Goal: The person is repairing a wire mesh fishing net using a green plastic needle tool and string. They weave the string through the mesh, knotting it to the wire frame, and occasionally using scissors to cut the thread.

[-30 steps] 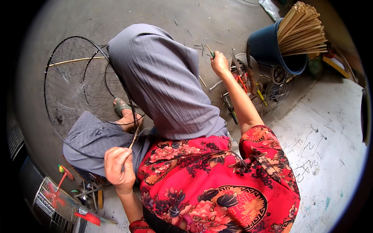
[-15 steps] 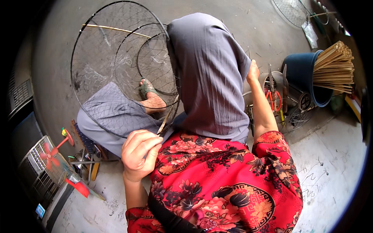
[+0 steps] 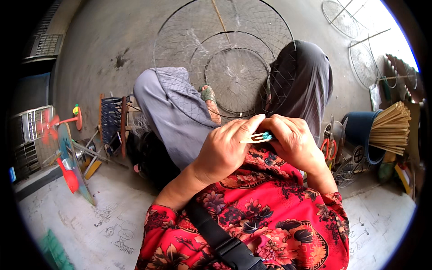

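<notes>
A black mesh net stretched over round hoops (image 3: 294,33) stands between my knees, its near rim running up to my fingers. My left hand (image 3: 225,146) is closed at this rim, thumb and forefinger pressed together; the fingertips are partly hidden. Against it, my right hand (image 3: 294,139) is closed round a netting needle (image 3: 253,139), a slim pale shuttle wound with teal twine. The needle's pointed end faces my left hand. Inside the big hoop, smaller hoops (image 3: 205,74) show farther down, along with a thin bamboo stick (image 3: 219,19).
At the right, a blue bucket (image 3: 351,123) lies tilted, full of bamboo sticks (image 3: 390,128). Beside it are red-handled scissors (image 3: 330,148) and coiled wire (image 3: 346,173). More hoop nets (image 3: 363,65) lie at the far right. A small stool (image 3: 112,119) and a red fan (image 3: 48,125) stand left.
My right hand has come back from beside the tools at the right to meet my left hand, now with the netting needle in it. The view has swung, and the net appears farther right.
</notes>
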The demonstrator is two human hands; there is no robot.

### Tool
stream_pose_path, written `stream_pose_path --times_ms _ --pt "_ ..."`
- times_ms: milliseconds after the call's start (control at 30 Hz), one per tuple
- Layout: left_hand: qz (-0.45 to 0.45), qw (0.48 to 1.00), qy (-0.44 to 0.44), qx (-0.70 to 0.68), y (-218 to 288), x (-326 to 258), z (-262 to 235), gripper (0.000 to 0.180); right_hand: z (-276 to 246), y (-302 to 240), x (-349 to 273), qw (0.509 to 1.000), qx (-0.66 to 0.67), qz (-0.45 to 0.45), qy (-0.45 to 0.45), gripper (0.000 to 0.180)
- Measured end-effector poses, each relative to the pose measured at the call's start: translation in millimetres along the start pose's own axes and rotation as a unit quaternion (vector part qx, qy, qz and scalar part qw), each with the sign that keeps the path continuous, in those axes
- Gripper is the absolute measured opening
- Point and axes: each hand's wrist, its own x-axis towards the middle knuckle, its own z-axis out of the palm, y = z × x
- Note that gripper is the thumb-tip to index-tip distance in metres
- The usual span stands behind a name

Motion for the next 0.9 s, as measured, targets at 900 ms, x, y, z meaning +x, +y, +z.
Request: stream_pose_path --times_ms 900 --pt "-0.174 0.842 0.076 -0.506 -18.2 -46.0 -56.5 0.012 17.2 -45.2 77.0 0.925 0.378 0.029 -0.003 0.019"
